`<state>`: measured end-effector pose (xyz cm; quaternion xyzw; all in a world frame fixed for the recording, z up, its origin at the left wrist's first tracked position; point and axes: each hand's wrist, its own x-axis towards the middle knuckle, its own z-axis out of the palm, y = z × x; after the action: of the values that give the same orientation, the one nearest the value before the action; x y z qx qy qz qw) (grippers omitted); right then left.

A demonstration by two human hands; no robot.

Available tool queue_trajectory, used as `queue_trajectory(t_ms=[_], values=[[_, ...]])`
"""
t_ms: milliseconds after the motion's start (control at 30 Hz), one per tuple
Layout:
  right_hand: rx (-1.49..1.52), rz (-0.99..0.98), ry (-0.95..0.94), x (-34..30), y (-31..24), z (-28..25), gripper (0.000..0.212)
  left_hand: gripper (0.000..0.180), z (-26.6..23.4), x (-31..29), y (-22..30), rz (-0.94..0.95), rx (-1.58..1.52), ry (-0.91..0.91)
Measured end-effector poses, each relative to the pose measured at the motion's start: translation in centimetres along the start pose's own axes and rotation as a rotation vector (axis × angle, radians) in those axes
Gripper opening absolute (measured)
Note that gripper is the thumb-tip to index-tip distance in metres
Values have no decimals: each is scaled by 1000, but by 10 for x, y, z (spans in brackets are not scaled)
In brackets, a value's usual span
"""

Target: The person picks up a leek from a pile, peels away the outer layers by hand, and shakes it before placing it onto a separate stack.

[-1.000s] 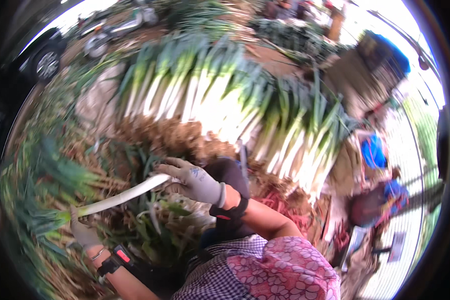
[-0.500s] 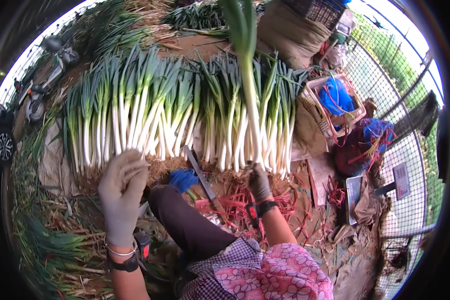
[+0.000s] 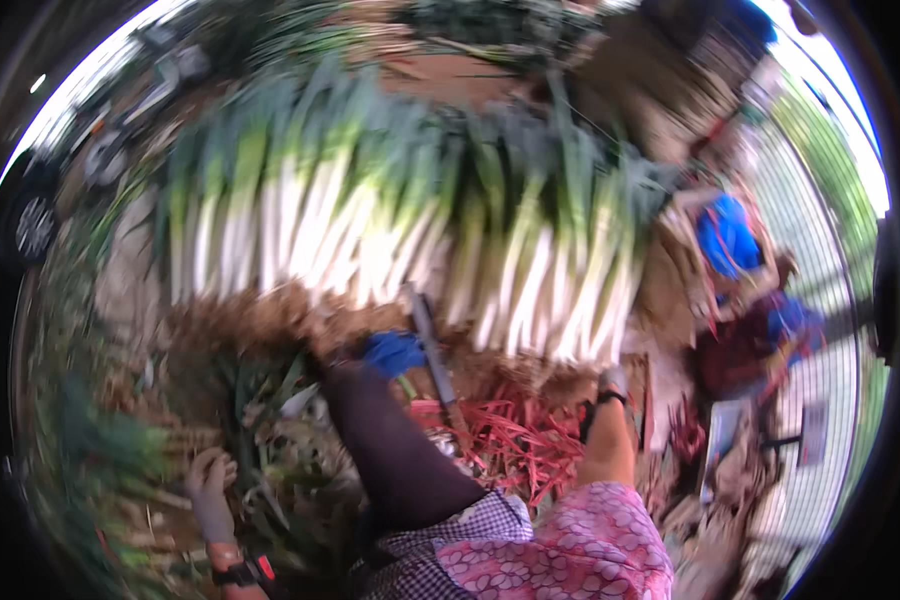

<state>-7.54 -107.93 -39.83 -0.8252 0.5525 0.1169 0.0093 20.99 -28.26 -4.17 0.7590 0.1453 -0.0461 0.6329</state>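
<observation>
A long row of green onions lies in front of me, white stalks and roots toward me, green leaves away. My gloved left hand is low at the left, beside a loose pile of green onions. Its fingers are loosely bent and apart, with nothing seen in them. At the row's right end, my gloved right hand reaches to the root ends. Its fingers are blurred and mostly hidden, so any grip is unclear. A long-bladed knife lies between the two groups of onions, next to a blue bundle.
Red strips are scattered by my knee. On the right are a crate with a blue bag, a dark red mesh sack, a scale and a net fence. A car wheel shows at far left.
My left hand has dropped from the row toward the lower-left pile. My right hand has moved right along the roots; the onion raised above it no longer stands up. The view has shifted and blurred.
</observation>
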Motion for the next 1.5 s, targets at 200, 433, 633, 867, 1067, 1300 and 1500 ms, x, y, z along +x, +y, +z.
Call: queue_trajectory(t_ms=[200,433,633,867,1067,1300,1500], values=[[948,-222,-76,8,-142,-90,36,16,-72,-22,-36,-25,35,55],[1017,-1433,-388,-316,-539,-345,41,19,-152,-48,-105,-159,59,13],[119,-1824,-459,-516,-714,-231,36,25,-184,-67,-95,-35,9,182],[-141,-2347,-9,-694,-791,-24,40,25,-231,-134,-64,-298,-261,224],[-26,-1673,-529,-761,-826,29,67,39,-246,-149,-61,-367,-352,284],[120,-1809,-766,-793,-781,-45,64,35,-254,-141,-43,-324,-227,280],[310,-1431,-1349,-779,-747,-107,39,29,-234,-143,-46,-228,-250,274]])
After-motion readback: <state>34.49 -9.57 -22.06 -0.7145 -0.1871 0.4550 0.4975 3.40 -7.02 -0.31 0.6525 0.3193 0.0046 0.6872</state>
